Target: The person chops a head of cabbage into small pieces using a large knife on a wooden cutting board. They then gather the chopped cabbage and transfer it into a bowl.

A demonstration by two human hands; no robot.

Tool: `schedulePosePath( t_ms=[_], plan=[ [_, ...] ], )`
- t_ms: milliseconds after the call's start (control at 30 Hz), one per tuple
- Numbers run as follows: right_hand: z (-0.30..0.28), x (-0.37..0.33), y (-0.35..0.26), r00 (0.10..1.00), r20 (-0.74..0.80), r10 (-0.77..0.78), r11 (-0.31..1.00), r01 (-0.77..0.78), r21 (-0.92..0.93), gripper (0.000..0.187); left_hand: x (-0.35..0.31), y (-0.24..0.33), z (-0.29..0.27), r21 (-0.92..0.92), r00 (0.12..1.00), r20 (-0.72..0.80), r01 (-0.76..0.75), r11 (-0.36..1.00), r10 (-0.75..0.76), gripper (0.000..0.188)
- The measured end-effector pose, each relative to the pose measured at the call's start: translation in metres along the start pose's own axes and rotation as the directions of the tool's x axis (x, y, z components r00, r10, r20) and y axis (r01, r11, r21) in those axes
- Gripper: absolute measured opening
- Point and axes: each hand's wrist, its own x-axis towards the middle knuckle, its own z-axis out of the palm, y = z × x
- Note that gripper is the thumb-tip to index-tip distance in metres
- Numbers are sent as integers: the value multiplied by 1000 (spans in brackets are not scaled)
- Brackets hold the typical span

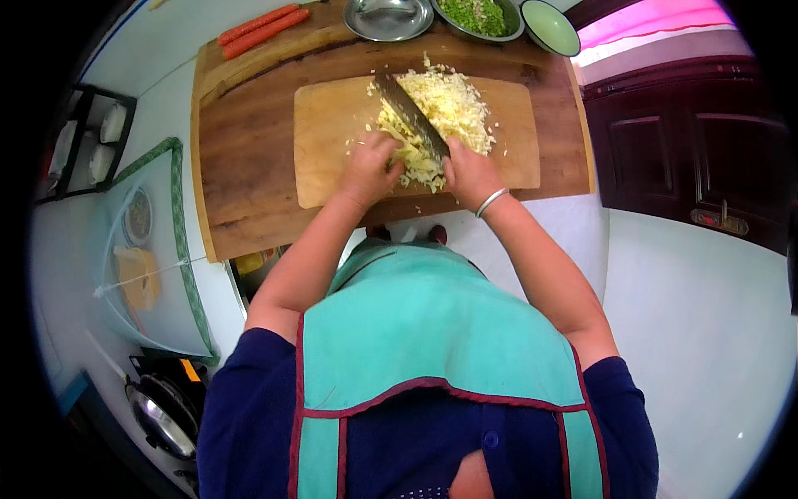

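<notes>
A dark, broad-bladed kitchen knife (413, 116) slants across a heap of finely chopped pale yellow cabbage (453, 104). My right hand (472, 173) is closed round its handle at the near end, with a silver bangle on the wrist. On the blade's left side, my left hand (371, 169) rests with bent fingers against some larger pieces of cabbage (416, 158). Its fingertips are partly hidden. Under the heap lies a light wooden cutting board (324, 125), with loose bits scattered around the pile.
The board lies on a brown wooden table (241, 166). Along its far edge are two long red-orange sticks (264, 29), a metal plate (389, 18), a bowl of chopped greens (480, 17) and a pale green bowl (550, 27). A mesh food cover (141, 266) stands left; a dark door (690, 150), right.
</notes>
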Motion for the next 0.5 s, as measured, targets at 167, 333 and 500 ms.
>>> schedulePosePath(
  t_ms=[167, 333, 500],
  plan=[
    [-29, 4, -11, 999, -40, -17, 1000, 18, 13, 17, -9, 27, 15, 82, 959, 161, -249, 965, 234, 32],
    [-29, 1, -8, 1000, -19, 11, 1000, -11, 2, 17, -2, 23, 32, 154, 977, 109, -198, 968, 182, 20],
    [-27, -4, -3, 998, -58, -3, 999, 4, 32, 20, -7, 23, 23, 187, 996, 14, -86, 979, 85, 20]
  ],
)
